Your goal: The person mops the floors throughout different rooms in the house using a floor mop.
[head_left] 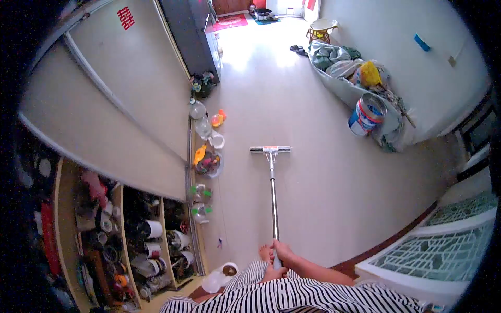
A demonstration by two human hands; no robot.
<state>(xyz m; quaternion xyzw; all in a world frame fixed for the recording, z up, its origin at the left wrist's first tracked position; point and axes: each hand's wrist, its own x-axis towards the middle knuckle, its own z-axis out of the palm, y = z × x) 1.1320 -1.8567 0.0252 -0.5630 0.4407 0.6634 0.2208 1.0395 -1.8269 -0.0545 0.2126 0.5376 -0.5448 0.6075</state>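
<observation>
A mop (275, 208) with a long metal pole stretches away from me, its flat, wide head (270, 149) resting on the pale floor. My right hand (282, 252) is wrapped round the pole near its lower end. Just below it, close to my striped clothing (292, 292), my left hand (275, 273) is closed round the grey grip; part of it is hidden by the cloth. A bare foot (265, 253) shows beside the pole.
Along the left stand plastic jars (201, 202), an orange toy duck (218, 118) and open shelves (120, 235) full of goods. To the right are a paint bucket (367, 115), covered bags (344, 68) and white patterned panels (438, 245). A stool (321, 31) stands farther back.
</observation>
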